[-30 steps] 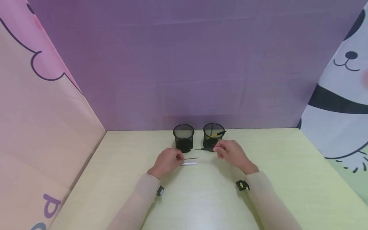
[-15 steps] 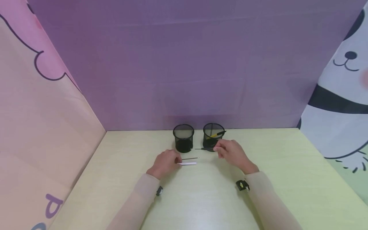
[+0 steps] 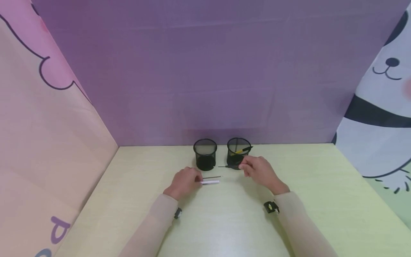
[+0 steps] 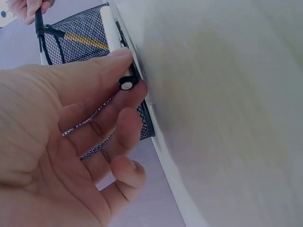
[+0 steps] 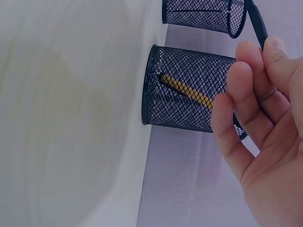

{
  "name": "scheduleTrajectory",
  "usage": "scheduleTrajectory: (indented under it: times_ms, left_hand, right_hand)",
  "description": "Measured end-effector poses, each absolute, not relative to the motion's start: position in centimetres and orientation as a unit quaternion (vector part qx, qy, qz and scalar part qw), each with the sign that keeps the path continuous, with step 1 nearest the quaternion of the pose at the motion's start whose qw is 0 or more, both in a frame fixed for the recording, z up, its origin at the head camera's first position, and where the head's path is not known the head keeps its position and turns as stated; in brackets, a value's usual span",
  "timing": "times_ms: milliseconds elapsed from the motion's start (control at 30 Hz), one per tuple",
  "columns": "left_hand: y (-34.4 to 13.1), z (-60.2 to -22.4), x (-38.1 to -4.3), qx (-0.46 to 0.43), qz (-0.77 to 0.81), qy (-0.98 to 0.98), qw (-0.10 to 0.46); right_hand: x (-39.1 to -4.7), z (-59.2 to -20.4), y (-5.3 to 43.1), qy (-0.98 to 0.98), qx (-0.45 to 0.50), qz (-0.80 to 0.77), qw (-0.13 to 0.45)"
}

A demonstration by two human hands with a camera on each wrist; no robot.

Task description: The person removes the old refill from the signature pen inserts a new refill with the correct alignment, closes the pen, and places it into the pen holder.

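Note:
My left hand [image 3: 184, 182] pinches the left end of a white pen [image 3: 211, 182] between thumb and index finger, low over the table. A black end piece [image 4: 128, 82] of that pen shows below the thumb in the left wrist view; the other fingers are loosely bent. Just beyond the pen lies a thin dark stick [image 3: 212, 177]. My right hand [image 3: 258, 171] pinches a slim black pen-like stick [image 5: 257, 23], its narrow tip pointing left, in front of the right mesh cup [image 3: 229, 157]. The stick's far end is hidden by my fingers.
A left black mesh cup [image 3: 205, 160] stands beside the right one at the back of the table. In the right cup leans a yellow-and-black pen [image 3: 240, 151]. The purple wall [image 3: 205, 89] rises behind both cups, with printed panels at either side.
My left hand has come slightly nearer and left, from beside the thin dark stick to the white pen's end, and pinches it. The right hand has barely moved.

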State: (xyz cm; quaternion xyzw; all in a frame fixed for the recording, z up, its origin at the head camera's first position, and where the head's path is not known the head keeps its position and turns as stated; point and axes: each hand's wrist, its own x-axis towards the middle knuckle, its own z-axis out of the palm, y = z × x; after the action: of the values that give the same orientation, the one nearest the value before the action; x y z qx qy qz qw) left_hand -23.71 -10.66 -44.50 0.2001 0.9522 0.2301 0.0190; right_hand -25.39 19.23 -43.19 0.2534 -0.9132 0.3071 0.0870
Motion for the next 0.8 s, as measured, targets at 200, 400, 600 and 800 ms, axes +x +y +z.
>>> scheduleTrajectory:
  times_ms: [200, 400, 600, 800]
  left_hand:
    - [-10.8, -44.1, -23.7, 0.202, 0.244, 0.948, 0.009]
    - [-11.1, -43.7, -23.9, 0.194, 0.259, 0.946, -0.006]
    - [-11.4, -43.6, -24.2, 0.197, 0.264, 0.944, -0.021]
    - [-11.7, -43.2, -24.2, 0.201, 0.275, 0.939, -0.035]
  right_hand:
    - [-25.3, -43.0, 19.3, -0.91, 0.26, 0.31, 0.095]
    - [-25.5, -43.1, 19.4, -0.908, 0.263, 0.311, 0.102]
    - [-25.6, -43.1, 19.6, -0.904, 0.266, 0.316, 0.11]
    - [-25.6, -43.2, 19.8, -0.905, 0.264, 0.311, 0.118]
